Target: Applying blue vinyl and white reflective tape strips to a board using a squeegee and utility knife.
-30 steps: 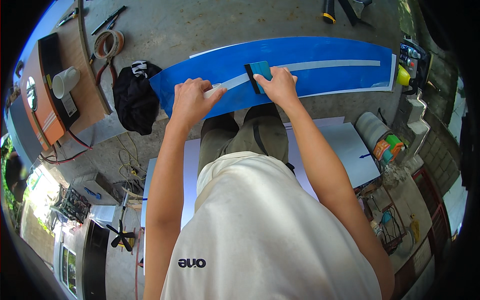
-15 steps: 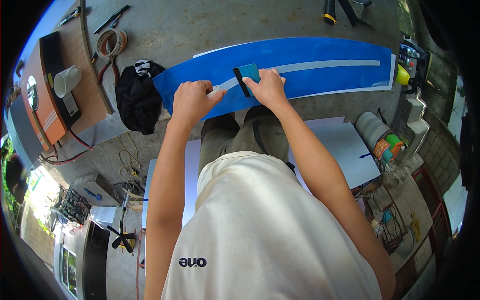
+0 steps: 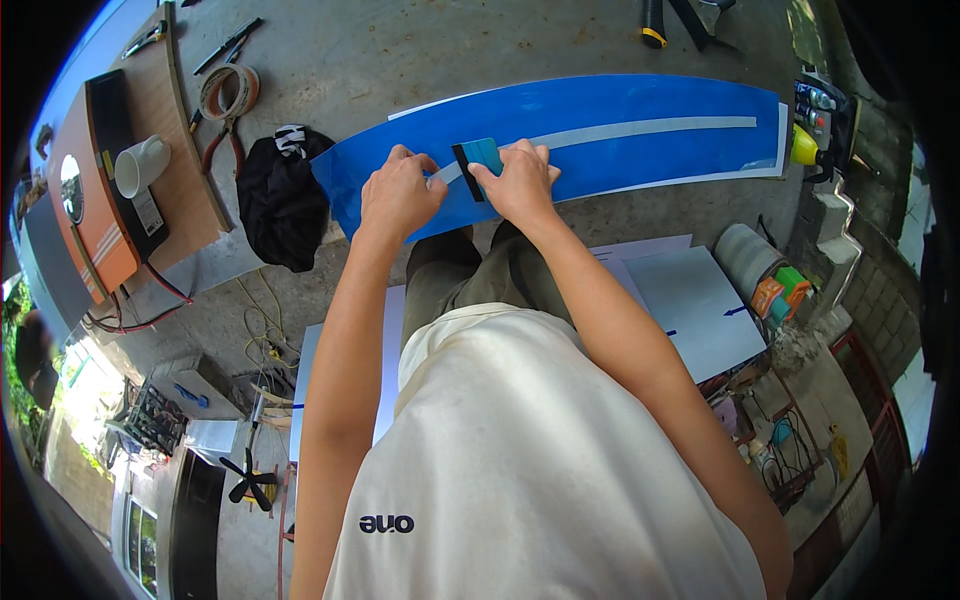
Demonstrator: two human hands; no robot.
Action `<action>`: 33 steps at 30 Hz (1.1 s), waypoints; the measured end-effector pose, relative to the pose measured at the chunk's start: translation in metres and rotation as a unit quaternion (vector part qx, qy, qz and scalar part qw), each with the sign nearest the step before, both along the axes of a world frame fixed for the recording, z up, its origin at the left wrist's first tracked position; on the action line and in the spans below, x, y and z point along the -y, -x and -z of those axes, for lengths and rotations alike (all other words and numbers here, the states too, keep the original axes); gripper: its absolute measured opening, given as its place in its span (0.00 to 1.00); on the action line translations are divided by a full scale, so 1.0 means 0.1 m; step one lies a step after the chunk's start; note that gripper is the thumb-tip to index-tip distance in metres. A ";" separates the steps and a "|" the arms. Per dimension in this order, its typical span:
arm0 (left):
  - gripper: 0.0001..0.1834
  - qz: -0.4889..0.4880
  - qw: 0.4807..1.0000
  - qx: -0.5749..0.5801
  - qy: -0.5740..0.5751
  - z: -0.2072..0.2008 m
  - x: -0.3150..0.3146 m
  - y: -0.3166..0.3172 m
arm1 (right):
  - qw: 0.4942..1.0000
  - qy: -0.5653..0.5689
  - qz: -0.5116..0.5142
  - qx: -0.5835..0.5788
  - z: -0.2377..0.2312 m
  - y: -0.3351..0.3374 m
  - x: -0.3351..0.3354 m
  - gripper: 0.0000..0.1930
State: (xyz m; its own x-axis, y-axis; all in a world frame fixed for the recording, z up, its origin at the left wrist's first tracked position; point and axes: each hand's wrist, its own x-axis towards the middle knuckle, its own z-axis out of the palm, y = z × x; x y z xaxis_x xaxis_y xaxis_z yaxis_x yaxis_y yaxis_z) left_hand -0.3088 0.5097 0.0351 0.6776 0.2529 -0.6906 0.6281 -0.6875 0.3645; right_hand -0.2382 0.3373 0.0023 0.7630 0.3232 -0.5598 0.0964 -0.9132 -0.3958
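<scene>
A long blue sheet (image 3: pixel 680 98) lies across the grey surface in front of me, a white edge showing beneath it. Along its length runs a pale grey strip (image 3: pixel 650 127). My right hand (image 3: pixel 522 185) grips a teal squeegee (image 3: pixel 484 156) with a black edge, its edge resting across the strip near the sheet's left part. Just left of the squeegee, my left hand (image 3: pixel 398 195) pinches the strip's near-left end between thumb and fingers. That end is partly hidden by the fingers.
Left of the sheet lie a black cloth (image 3: pixel 285 205), a tape roll (image 3: pixel 229 92), pliers (image 3: pixel 222 145) and a white cup (image 3: pixel 142 166) on an orange-and-black machine (image 3: pixel 100 230). A yellow-and-black handle (image 3: pixel 653 25) lies at the far side. White sheets (image 3: pixel 695 300) sit below the surface's near edge.
The squeegee in my right hand has slid left and slightly nearer along the strip, toward my left hand. My left hand has shifted a little and its fingers have lifted at the strip's end.
</scene>
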 end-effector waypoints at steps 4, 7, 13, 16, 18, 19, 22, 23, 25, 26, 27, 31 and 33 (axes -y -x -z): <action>0.18 0.000 1.000 -0.012 -0.012 0.07 0.02 -0.02 | 1.000 0.004 0.004 -0.008 -0.03 0.03 -0.07 0.16; 0.18 -0.001 1.000 -0.020 -0.016 0.07 0.02 -0.06 | 1.000 0.005 0.008 -0.008 -0.04 0.03 -0.07 0.15; 0.16 -0.016 1.000 -0.018 -0.017 0.08 0.02 -0.08 | 0.999 0.022 -0.005 -0.031 -0.11 -0.01 -0.10 0.16; 0.16 -0.017 1.000 -0.015 -0.022 0.09 0.01 -0.09 | 0.999 0.014 -0.004 -0.045 -0.12 -0.23 0.09 0.18; 0.15 -0.017 0.999 -0.015 -0.023 0.08 0.01 -0.11 | 0.999 0.019 -0.025 -0.010 -0.11 -0.54 0.39 0.21; 0.15 -0.020 0.999 -0.021 -0.019 0.07 0.02 -0.12 | 0.999 0.021 -0.029 -0.006 -0.14 -0.71 0.54 0.23; 0.14 -0.028 0.999 -0.029 -0.008 0.06 0.03 -0.17 | 0.989 0.089 -0.116 0.021 -0.13 -1.11 0.89 0.24; 0.14 -0.035 0.999 -0.039 -0.005 0.06 0.02 -0.15 | 0.989 0.094 -0.115 0.027 -0.12 -1.19 0.94 0.24; 0.13 -0.030 0.999 -0.027 -0.019 0.04 0.00 -0.08 | 0.995 0.024 -0.072 0.069 -0.09 -1.51 1.01 0.24; 0.13 -0.025 0.999 -0.025 -0.036 0.05 -0.01 -0.05 | 0.994 0.027 -0.075 0.079 -0.05 -1.73 1.00 0.24; 0.13 -0.026 0.999 -0.018 -0.035 0.04 -0.01 -0.05 | 0.988 -0.022 -0.003 0.154 0.02 -1.97 0.99 0.24; 0.13 -0.019 0.998 -0.030 -0.046 -0.01 0.01 -0.14 | 0.947 -0.050 0.098 0.302 0.41 -2.81 0.92 0.30; 0.13 -0.034 0.998 -0.029 -0.039 -0.02 0.00 -0.14 | 0.954 -0.016 0.118 0.274 0.44 -2.98 0.70 0.38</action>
State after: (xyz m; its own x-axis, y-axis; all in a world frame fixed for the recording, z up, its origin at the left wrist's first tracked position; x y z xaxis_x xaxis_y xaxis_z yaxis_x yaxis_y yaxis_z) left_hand -0.2950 0.5093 0.0370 0.6160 0.3518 -0.7048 0.6934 -0.6668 0.2731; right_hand 0.0598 0.2677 -0.0413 0.9920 0.1169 -0.0478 0.0908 -0.9236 -0.3724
